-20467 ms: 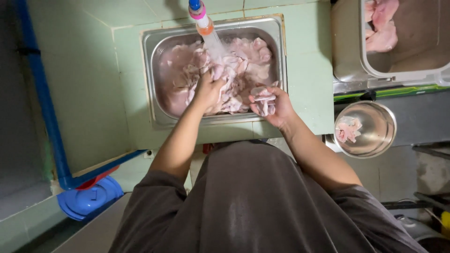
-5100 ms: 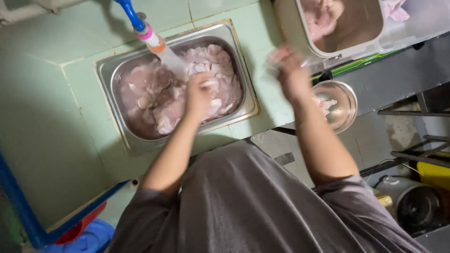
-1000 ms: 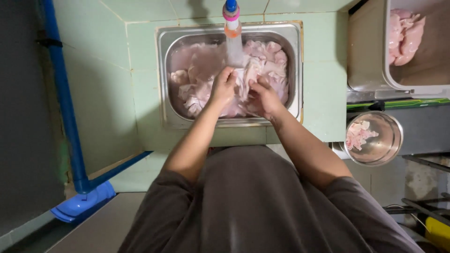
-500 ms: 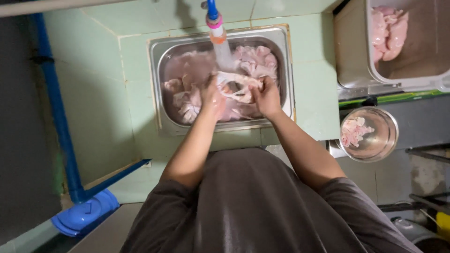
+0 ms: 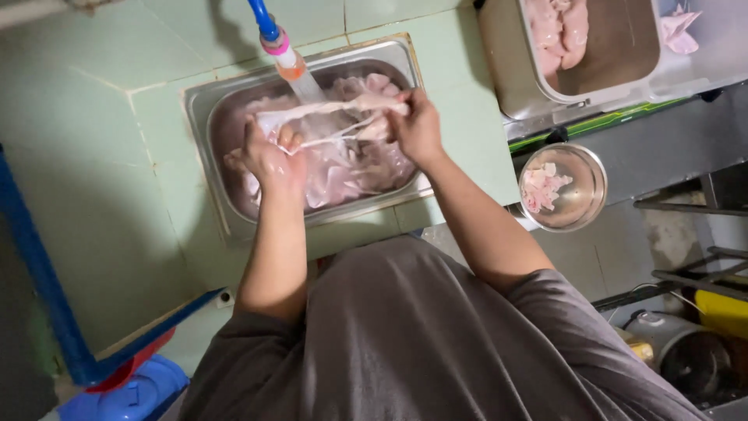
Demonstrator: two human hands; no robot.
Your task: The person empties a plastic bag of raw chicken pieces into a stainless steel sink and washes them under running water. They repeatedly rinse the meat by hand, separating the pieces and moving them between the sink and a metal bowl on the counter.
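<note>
skin strip, pale and stringy, stretched out over the sink right under the tap. long axis running roughly left to right across the frame, tilted a bit so the right end sits higher. thinner thread of the same stuff hanging just below it, sagging between the two hands.

left hand clenched on the left end, fingers curled around it, low over the meat. right hand pinching the right end near the sink's right rim. both grasping, strip pulled taut between them. water coming down from the tap right onto the strip's left part.

containers:
- sink: steel, rectangular, set into green tile, packed with pink raw meat sitting in cloudy water.
- tray: steel, upper right, just beside the sink. a few pale pink cuts in its far corner, rest of the bottom bare and brownish.
- bowl: round, steel, lower than the tray, right of the right forearm. small heap of pinkish-white scraps on its left side.
- pot: dark, round, bottom right corner, can't tell what's in it.

blue pipe down the left edge, blue bucket at the bottom left.
</note>
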